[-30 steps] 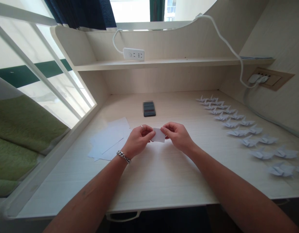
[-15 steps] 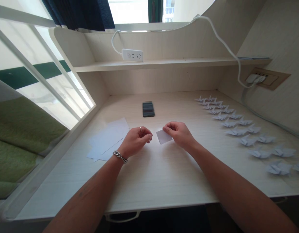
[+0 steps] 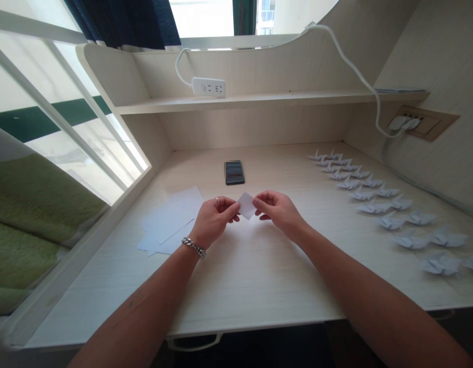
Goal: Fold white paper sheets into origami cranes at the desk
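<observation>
A small white square of paper (image 3: 246, 206) is held up between my two hands, turned so that one corner points upward. My left hand (image 3: 217, 217) pinches its left corner, thumb on the near face. On the opposite corner, the thumb and forefinger of my right hand (image 3: 276, 208) close on the paper. To the left of my left hand, several loose white paper sheets (image 3: 171, 220) lie overlapping on the desk. Folded white paper cranes (image 3: 374, 207) stand in a double row along the right side.
A dark, blurred rectangular object (image 3: 234, 173) lies on the desk (image 3: 259, 286) beyond my hands. Above it, a white power strip (image 3: 208, 87) rests on the shelf (image 3: 259, 101). Its cord (image 3: 351, 64) runs to the wall socket (image 3: 424, 123). White railings (image 3: 60, 117) border the left side.
My left hand has taken hold of the paper, which my right hand alone held before. The paper has turned to a diamond and shifted slightly left and up.
</observation>
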The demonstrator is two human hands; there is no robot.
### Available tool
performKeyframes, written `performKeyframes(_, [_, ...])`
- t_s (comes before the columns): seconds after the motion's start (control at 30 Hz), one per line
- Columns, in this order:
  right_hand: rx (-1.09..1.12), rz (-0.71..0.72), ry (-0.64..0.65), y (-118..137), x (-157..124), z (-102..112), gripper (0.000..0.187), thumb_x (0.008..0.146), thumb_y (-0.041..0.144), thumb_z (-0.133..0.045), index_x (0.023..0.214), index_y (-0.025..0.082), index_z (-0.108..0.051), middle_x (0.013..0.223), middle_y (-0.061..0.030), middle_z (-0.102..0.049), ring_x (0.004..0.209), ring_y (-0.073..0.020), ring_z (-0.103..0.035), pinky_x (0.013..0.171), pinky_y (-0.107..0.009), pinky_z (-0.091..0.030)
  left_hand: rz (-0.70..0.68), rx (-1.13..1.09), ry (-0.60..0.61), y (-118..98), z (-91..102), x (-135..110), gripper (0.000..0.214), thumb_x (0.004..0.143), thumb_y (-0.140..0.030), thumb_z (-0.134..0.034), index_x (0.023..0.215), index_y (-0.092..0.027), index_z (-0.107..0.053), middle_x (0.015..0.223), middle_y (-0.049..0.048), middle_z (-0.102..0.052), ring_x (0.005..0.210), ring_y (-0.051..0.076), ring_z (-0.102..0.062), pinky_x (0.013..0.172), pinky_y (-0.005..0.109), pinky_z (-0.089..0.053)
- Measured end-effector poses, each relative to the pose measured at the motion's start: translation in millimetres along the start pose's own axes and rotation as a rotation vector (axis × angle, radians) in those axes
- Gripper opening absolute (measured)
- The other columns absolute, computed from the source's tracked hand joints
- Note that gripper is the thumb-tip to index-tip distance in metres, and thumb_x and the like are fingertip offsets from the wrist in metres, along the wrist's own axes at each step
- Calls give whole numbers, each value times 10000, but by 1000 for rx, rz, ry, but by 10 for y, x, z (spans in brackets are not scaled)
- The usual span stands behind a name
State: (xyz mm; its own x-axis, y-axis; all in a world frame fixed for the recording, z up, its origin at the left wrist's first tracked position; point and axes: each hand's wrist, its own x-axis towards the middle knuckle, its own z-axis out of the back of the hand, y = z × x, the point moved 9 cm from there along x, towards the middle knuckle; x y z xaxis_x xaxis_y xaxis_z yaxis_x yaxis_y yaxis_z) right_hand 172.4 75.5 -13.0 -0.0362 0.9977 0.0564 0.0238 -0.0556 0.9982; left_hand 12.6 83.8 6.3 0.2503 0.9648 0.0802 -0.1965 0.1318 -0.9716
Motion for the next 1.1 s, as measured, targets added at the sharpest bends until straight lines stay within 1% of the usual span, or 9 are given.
performKeyframes(0.1, [-36, -39, 92, -16, -32, -112, 266, 663, 359, -751, 788, 153, -639, 717, -25, -658, 686, -151, -620, 617, -278, -491, 37, -84, -6, 52, 6, 6, 288, 764, -394, -688, 835, -121, -627, 683, 52, -683, 629, 141, -634, 629, 274, -493])
performKeyframes(0.17, [-7, -54, 68, -16, -38, -102, 229, 667, 336, -736, 761, 153, -635, 719, -28, -661, 684, -152, -629, 630, -285, -497, 47, -77, 67, 79, -62, 0, 264, 753, -378, -696, 795, -130, -617, 697, 49, -682, 628, 138, -630, 623, 270, -488])
performKeyframes(0.27, [52, -60, 18, -21, -29, -56, 225, 679, 330, -715, 802, 159, -636, 762, -27, -670, 662, -146, -633, 622, -290, -501, 59, 39, 207, 127, -191, -26, 243, 740, -355, -709, 727, -132, -614, 683, 54, -675, 641, 145, -627, 622, 270, -480])
performKeyframes(0.33, [43, -50, 34, -24, -23, -66, 225, 682, 317, -712, 822, 157, -641, 756, -21, -666, 642, -136, -621, 613, -285, -499, 59, 84, 243, 143, -225, -37, 249, 746, -367, -707, 767, -131, -629, 698, 56, -675, 660, 152, -630, 633, 278, -484])
performKeyframes(0.43, [-1, -13, 91, -12, -28, -123, 221, 686, 310, -715, 824, 150, -653, 744, -26, -665, 653, -136, -611, 609, -279, -492, 43, 21, 202, 118, -190, -24, 296, 764, -409, -687, 845, -130, -628, 745, 52, -670, 665, 147, -629, 637, 282, -492])
performKeyframes(0.53, [-27, 11, 103, 2, -36, -142, 237, 695, 327, -713, 839, 145, -665, 751, -34, -671, 667, -140, -610, 614, -282, -493, 37, -12, 166, 102, -149, -9, 314, 751, -424, -698, 813, -126, -622, 722, 42, -654, 633, 134, -617, 618, 271, -488])
performKeyframes(0.73, [-58, 25, 92, 19, -40, -120, 266, 693, 356, -729, 840, 140, -679, 738, -36, -675, 662, -140, -607, 612, -285, -499, 53, -7, 178, 123, -158, -7, 320, 736, -424, -713, 809, -122, -635, 728, 50, -667, 637, 144, -630, 617, 277, -495])
performKeyframes(0.97, [57, -41, 125, -25, -70, -165, 326, 632, 330, -789, 871, 138, -679, 741, -40, -691, 678, -153, -637, 632, -289, -510, 48, -124, 110, 76, -120, -12, 279, 733, -388, -723, 762, -129, -623, 698, 34, -666, 651, 144, -637, 645, 284, -510])
performKeyframes(1.1, [-23, -64, 120, -37, -80, -162, 235, 619, 279, -780, 766, 126, -680, 637, -30, -663, 587, -143, -610, 591, -289, -492, 18, -101, 126, 47, -130, -12, 268, 716, -349, -742, 820, -120, -650, 752, 47, -682, 678, 144, -633, 621, 265, -495])
